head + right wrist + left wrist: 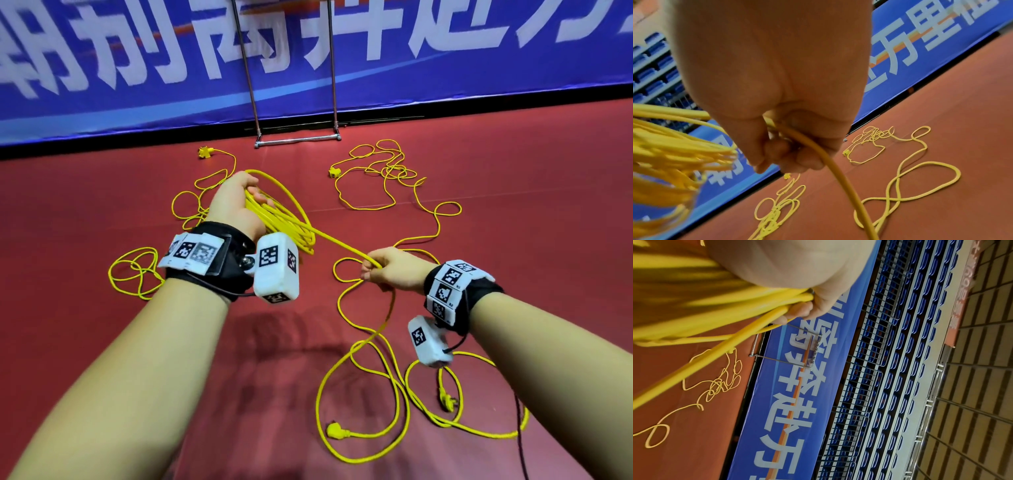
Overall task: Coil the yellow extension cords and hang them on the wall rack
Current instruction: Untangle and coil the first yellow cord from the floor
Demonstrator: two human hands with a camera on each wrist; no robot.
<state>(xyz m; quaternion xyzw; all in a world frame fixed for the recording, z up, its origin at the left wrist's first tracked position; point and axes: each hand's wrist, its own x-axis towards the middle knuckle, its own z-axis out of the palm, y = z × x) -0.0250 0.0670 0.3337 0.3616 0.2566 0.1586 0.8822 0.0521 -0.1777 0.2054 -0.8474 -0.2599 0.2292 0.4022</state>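
Note:
My left hand (239, 202) holds up a coil of yellow cord (284, 216) of several loops, fingers curled round the bundle (756, 305). From the coil a strand runs down right to my right hand (387, 269), which grips the cord (818, 149) in a closed fist. Below that fist the cord drops to loose loops on the red floor (373, 363). More yellow cord (387, 174) lies tangled further off. The metal rack (298, 139) stands against the blue banner straight ahead.
Two yellow plugs (337, 431) (447, 401) lie on the floor near my right side. Yellow socket ends (204, 151) (334, 172) sit near the rack's foot. Loose loops (137, 274) lie at the left. A blue banner wall (445, 68) bounds the floor.

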